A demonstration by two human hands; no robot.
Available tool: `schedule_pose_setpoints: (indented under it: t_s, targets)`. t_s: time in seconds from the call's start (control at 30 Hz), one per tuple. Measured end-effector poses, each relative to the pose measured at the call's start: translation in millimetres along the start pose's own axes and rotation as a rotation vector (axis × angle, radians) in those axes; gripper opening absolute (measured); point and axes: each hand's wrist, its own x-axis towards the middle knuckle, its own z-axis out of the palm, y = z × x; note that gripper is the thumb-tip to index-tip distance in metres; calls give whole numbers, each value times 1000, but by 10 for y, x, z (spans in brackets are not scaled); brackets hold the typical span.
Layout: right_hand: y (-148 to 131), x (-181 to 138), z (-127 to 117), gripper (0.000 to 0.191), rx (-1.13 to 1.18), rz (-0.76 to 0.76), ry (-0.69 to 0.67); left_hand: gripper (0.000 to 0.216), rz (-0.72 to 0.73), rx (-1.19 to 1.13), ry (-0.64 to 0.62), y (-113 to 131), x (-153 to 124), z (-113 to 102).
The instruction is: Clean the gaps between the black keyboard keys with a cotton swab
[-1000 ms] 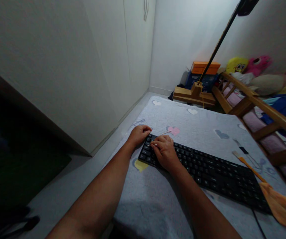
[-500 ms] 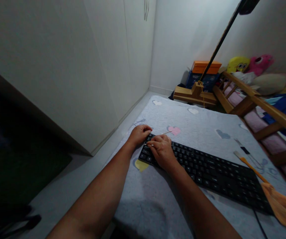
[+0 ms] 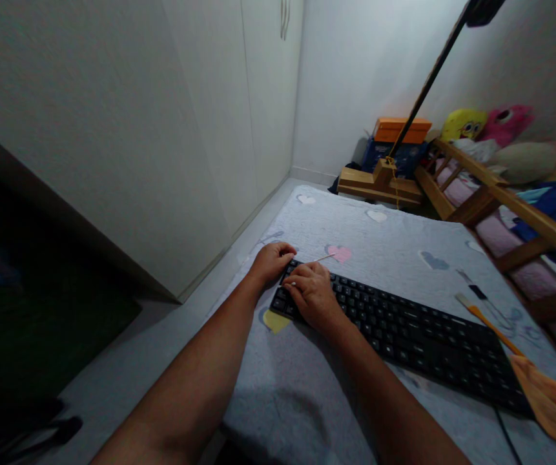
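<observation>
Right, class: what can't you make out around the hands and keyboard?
Head view:
Keys beneath the right hand (pinching a thin stick): covered.
Key legends on the keyboard: too small, dim.
Whether the left hand grips or rests on the keyboard's end: unclear.
Its cable: cut by bottom edge.

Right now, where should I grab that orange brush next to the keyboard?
Take the orange brush by its thin straight handle, coming from above on the right: the bristles splay at the near end, and the keyboard lies close along its left. The right hand, holding a thin stick, is at the keyboard's left end.
</observation>
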Motion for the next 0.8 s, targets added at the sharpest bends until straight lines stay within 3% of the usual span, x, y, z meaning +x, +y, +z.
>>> schedule_pose_setpoints:
  t_s: [0.23,0.8]
  targets:
    - [3,10,6,18,-29,26,36,19,-1,1,12,-22,4,5]
    - [-20,-44,-93,17,9,-8,-15,19,3,5,-8,-8,4,-13]
